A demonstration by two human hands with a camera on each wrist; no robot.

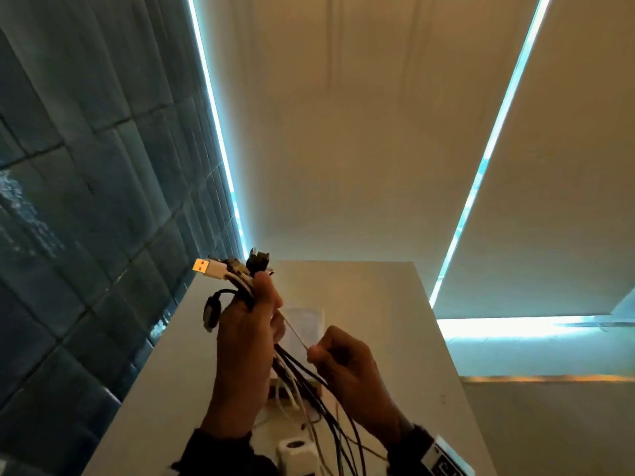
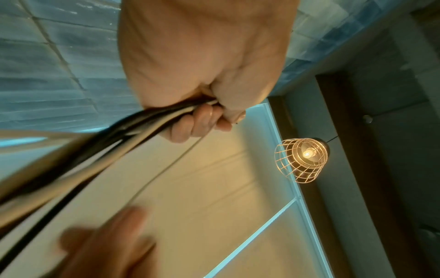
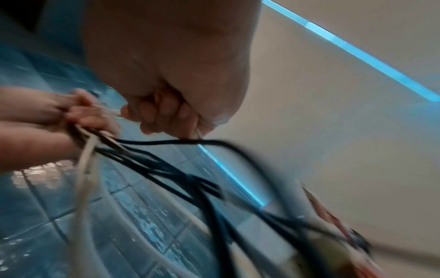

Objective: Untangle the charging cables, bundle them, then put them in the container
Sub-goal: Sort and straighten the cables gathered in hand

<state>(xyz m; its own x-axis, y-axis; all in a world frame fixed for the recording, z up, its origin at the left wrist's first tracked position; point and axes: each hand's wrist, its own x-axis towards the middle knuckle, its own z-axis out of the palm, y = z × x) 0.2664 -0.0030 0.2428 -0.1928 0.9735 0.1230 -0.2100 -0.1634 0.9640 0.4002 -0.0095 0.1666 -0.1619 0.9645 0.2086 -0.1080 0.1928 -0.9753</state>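
My left hand (image 1: 252,324) is raised above the white table and grips a bunch of black and white charging cables (image 1: 299,379) near their plug ends. A white USB plug (image 1: 209,267) and dark connectors (image 1: 258,261) stick out above its fist. The cable lengths hang down toward the table. My right hand (image 1: 338,359) sits just to the right and pinches one thin white cable (image 1: 294,329) pulled taut from the left fist. In the left wrist view the fingers (image 2: 202,120) curl round the cables (image 2: 133,131). In the right wrist view the fingers (image 3: 166,111) pinch a white strand (image 3: 198,134).
A clear container (image 1: 304,324) stands on the white table (image 1: 378,321) beyond my hands. A white charger block (image 1: 295,453) lies at the near edge. Blue tiled wall (image 1: 86,201) runs along the left. A caged lamp (image 2: 302,159) hangs overhead.
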